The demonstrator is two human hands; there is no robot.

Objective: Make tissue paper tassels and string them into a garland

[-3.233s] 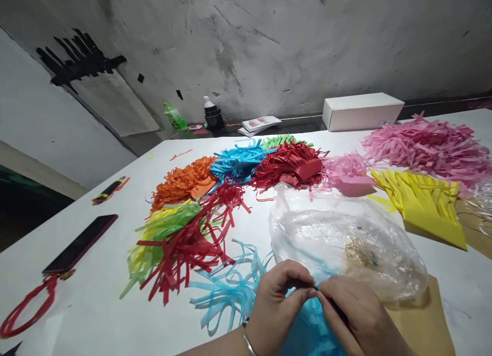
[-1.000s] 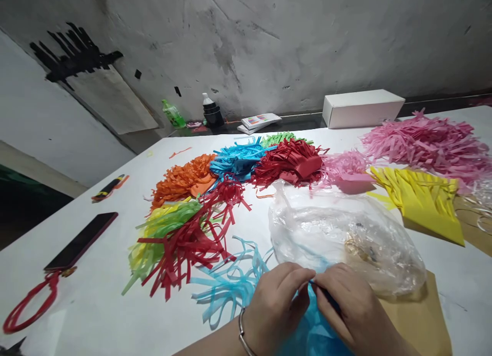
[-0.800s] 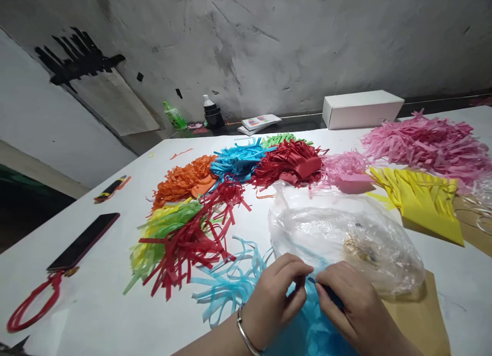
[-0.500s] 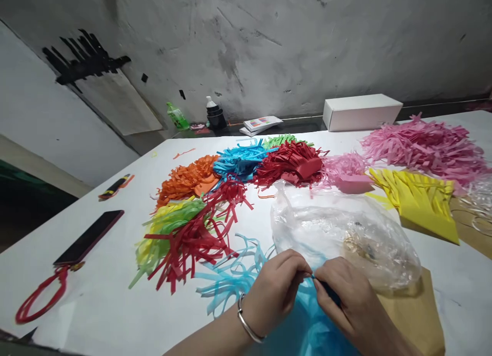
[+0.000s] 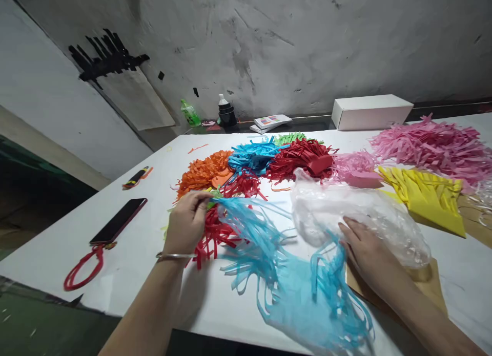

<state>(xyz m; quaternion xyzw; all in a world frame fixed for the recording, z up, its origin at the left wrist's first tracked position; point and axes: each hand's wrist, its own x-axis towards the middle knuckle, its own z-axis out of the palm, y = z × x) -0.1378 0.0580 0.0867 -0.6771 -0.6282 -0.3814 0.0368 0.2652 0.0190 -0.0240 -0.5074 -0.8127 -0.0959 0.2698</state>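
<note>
My left hand (image 5: pixel 190 216), a metal bangle on its wrist, pinches the gathered end of a light-blue tissue paper tassel (image 5: pixel 253 225). The strips trail to the right over a bundle of red tissue strips (image 5: pixel 215 232). In front of me lies a light-blue fringed tissue sheet (image 5: pixel 298 287), its strips spreading out at both sides. My right hand (image 5: pixel 363 243) has its fingers stretched out at the near side of a clear plastic bag (image 5: pixel 330 205), with blue strips beside the fingertips. Whether it presses on the bag I cannot tell.
Orange (image 5: pixel 205 171), blue (image 5: pixel 253 156) and dark red fringed bundles (image 5: pixel 302 159) lie at the back. Pink (image 5: pixel 434 146) and yellow fringed paper (image 5: pixel 434 202) are on the right. A phone (image 5: pixel 119 222) and a cutter (image 5: pixel 135 178) lie left; a white box (image 5: pixel 371 112) stands by the wall.
My hands have moved apart. The left has carried the blue tassel left, over the red strips. The right has let go and moved toward the plastic bag, its fingers now stretched out.
</note>
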